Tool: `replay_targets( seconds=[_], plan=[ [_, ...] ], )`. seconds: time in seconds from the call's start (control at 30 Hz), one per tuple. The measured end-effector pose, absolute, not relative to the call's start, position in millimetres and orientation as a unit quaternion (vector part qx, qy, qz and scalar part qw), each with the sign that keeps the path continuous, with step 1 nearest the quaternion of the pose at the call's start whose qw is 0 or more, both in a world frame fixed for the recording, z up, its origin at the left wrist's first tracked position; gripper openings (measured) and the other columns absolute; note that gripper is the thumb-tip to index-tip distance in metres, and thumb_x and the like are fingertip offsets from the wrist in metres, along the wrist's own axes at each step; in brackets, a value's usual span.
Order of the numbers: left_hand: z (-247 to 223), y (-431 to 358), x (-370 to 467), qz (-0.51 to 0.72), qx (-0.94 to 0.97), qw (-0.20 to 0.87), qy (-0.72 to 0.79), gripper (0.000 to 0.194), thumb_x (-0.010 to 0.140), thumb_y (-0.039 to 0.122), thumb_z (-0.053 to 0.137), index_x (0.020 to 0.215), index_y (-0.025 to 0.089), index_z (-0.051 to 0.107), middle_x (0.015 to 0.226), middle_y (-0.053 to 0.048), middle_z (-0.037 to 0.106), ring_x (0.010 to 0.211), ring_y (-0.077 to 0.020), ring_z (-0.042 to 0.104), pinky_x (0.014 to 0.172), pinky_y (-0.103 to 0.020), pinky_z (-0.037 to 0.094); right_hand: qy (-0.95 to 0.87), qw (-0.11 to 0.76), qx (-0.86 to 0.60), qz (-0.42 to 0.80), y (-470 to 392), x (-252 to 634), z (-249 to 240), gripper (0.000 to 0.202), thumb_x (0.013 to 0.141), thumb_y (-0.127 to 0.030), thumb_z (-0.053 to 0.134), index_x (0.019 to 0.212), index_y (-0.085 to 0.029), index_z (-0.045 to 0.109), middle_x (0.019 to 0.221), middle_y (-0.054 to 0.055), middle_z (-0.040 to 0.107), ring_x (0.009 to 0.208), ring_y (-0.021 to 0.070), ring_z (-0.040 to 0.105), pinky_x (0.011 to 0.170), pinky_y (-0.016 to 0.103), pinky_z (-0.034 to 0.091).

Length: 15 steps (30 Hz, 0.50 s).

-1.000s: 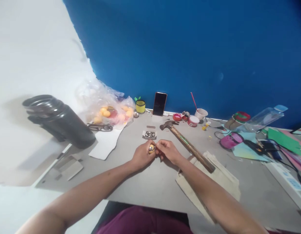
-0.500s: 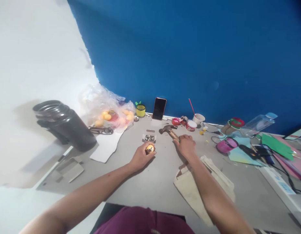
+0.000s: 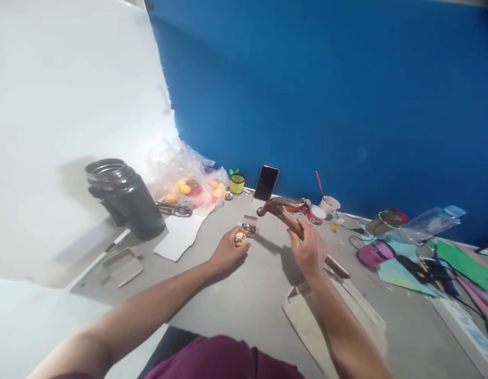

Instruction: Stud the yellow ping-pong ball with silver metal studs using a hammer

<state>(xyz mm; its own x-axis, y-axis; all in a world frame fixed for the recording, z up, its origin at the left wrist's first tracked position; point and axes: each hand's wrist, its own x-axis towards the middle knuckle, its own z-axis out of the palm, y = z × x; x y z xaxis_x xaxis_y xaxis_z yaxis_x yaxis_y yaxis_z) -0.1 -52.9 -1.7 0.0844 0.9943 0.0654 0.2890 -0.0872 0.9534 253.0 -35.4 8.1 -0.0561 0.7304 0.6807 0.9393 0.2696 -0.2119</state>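
Observation:
My left hand (image 3: 226,251) is wrapped round a small yellow ball (image 3: 240,240) with shiny metal bits on its upper side, resting low over the table. Just beyond that hand lies a small open box (image 3: 249,228) of shiny little metal pieces, partly covered by my fingers. My right hand (image 3: 310,248) grips a claw hammer (image 3: 290,223) by its wooden handle. The hammer is lifted off the table, its head pointing left toward the ball and apart from it. A beige cloth bag (image 3: 307,310) lies under my right forearm.
At left stand a dark flask (image 3: 129,200), white paper (image 3: 184,234) and a plastic bag (image 3: 192,184) of yellow balls. A phone (image 3: 267,182) leans on the blue wall. Paint pots (image 3: 317,215), a cup (image 3: 329,205), a pink pouch (image 3: 376,253) and cables occupy the right.
My right hand has raised the hammer from the table, its handle now fully in the grip. My left hand still holds the yellow ball near the box. The view has shifted slightly.

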Motion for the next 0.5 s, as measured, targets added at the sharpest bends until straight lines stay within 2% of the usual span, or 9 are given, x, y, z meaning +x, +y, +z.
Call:
replay_targets(
  seconds=[0.1,0.2,0.27,0.43,0.5],
  plan=[
    [-2.5,-47.9,-2.4,0.430,0.610,0.401,0.531,0.014,0.073,0.021,0.062,0.085,0.019,0.056,0.070,0.004,0.053,0.063,-0.0133,0.048,0.060,-0.026,0.037,-0.759,0.401,-0.486,-0.163,-42.8,243.9,10.9,0.030,0.104,-0.033,0.052,0.125,-0.015,0.063,0.100,0.012,0.075,0.090,0.0238,0.068,0.082,0.033,0.048],
    [-4.6,-42.8,-5.9,0.433,0.626,0.374,0.529,0.017,0.068,0.014,0.060,0.085,0.018,0.060,0.075,0.002,0.059,0.069,-0.0154,0.052,0.065,-0.027,0.039,-0.806,0.379,-0.430,-0.148,-48.2,235.2,13.5,0.024,0.103,-0.030,0.054,0.119,-0.016,0.065,0.096,0.010,0.075,0.085,0.0222,0.066,0.078,0.032,0.047],
    [-5.2,-40.6,-7.7,0.434,0.629,0.370,0.528,0.021,0.066,0.012,0.059,0.086,0.018,0.063,0.077,0.000,0.062,0.071,-0.0165,0.054,0.066,-0.028,0.040,-0.818,0.371,-0.418,-0.140,-49.8,232.2,14.6,0.021,0.103,-0.029,0.055,0.117,-0.017,0.065,0.096,0.009,0.074,0.085,0.0215,0.066,0.077,0.032,0.046],
    [-1.6,-40.4,-7.3,0.455,0.612,0.395,0.512,0.028,0.064,0.010,0.058,0.090,0.017,0.066,0.080,-0.001,0.066,0.072,-0.0168,0.056,0.065,-0.027,0.041,-0.785,0.425,-0.424,-0.151,-51.3,232.2,17.2,0.013,0.102,-0.025,0.058,0.110,-0.018,0.065,0.090,0.008,0.072,0.082,0.0212,0.063,0.074,0.032,0.045],
    [-0.6,-40.8,-6.9,0.462,0.603,0.412,0.503,0.023,0.065,0.012,0.059,0.086,0.018,0.063,0.077,0.000,0.064,0.069,-0.0156,0.054,0.063,-0.026,0.040,-0.796,0.416,-0.411,-0.156,-52.1,231.3,17.9,0.013,0.101,-0.024,0.059,0.111,-0.017,0.064,0.089,0.008,0.072,0.081,0.0209,0.063,0.073,0.032,0.044]
  ],
)
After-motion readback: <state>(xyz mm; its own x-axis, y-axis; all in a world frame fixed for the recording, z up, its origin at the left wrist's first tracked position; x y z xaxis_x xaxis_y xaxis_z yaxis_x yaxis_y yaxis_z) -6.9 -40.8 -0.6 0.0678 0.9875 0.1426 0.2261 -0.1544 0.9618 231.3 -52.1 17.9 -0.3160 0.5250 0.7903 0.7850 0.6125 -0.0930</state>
